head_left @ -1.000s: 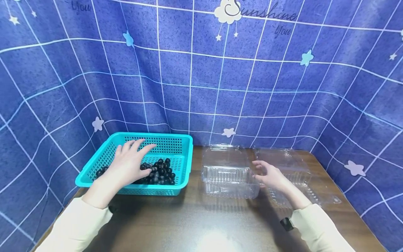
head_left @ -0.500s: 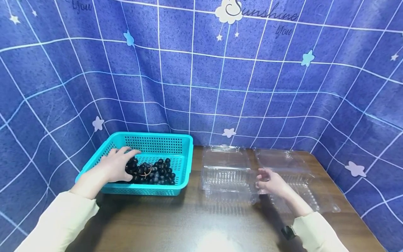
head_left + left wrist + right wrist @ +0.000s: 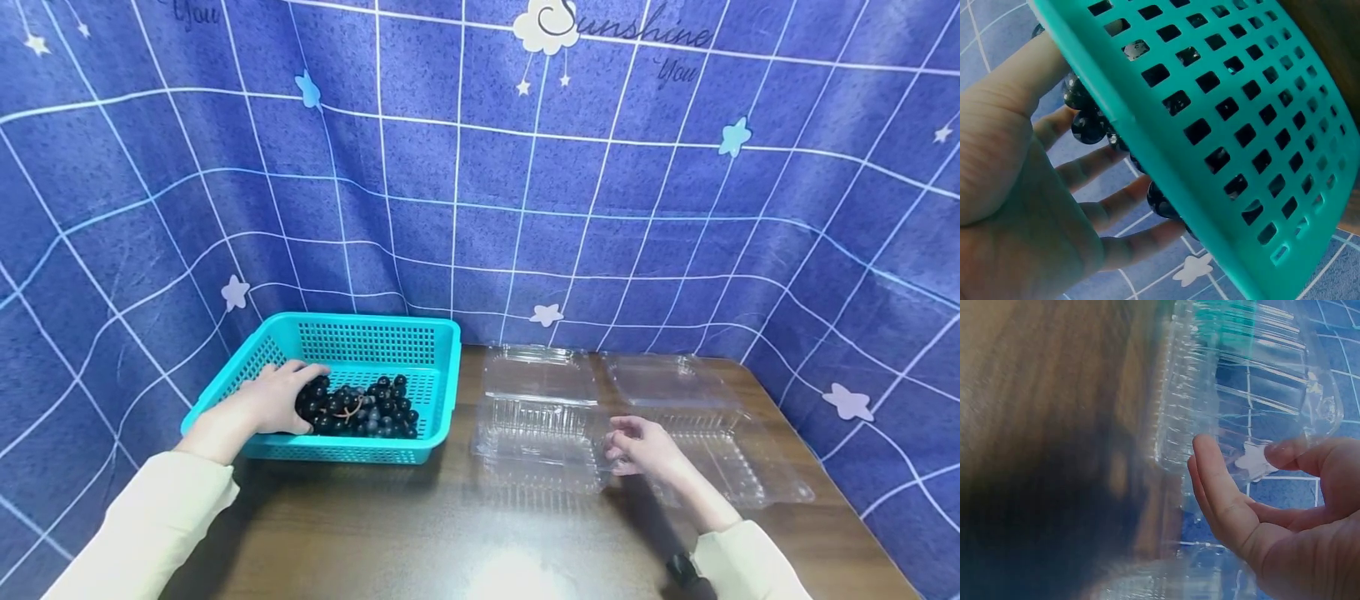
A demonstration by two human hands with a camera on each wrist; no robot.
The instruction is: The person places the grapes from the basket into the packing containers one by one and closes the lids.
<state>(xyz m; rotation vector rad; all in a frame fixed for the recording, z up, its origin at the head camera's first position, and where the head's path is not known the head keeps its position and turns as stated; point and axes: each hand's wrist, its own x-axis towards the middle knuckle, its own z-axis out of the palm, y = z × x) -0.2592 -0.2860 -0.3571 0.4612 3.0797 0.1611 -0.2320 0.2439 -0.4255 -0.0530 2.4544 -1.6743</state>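
Note:
In the head view my left hand point(image 3: 273, 400) reaches over the left rim of a turquoise plastic basket point(image 3: 375, 329). Its fingers and thumb close around the left end of a bunch of dark grapes point(image 3: 390, 404); the left wrist view shows several grapes point(image 3: 1089, 127) against the fingers, partly hidden by the basket wall point(image 3: 1250, 87). My right hand point(image 3: 648, 450) is at the right edge of a clear hinged plastic container point(image 3: 536, 467), its lid raised at the back. In the right wrist view thumb and forefinger stand apart beside the clear plastic point(image 3: 1188, 375); contact is hard to make out.
A second clear hinged container point(image 3: 720, 467) stands lid-up to the right, partly behind my right forearm. Both rest on a brown wooden table point(image 3: 420, 533). A blue gridded curtain point(image 3: 420, 167) rises close behind and at both sides.
My left hand has lowered and shifted left onto the grapes, exposing a brown stem. My right hand has moved down and toward me, and the middle container has shifted slightly the same way.

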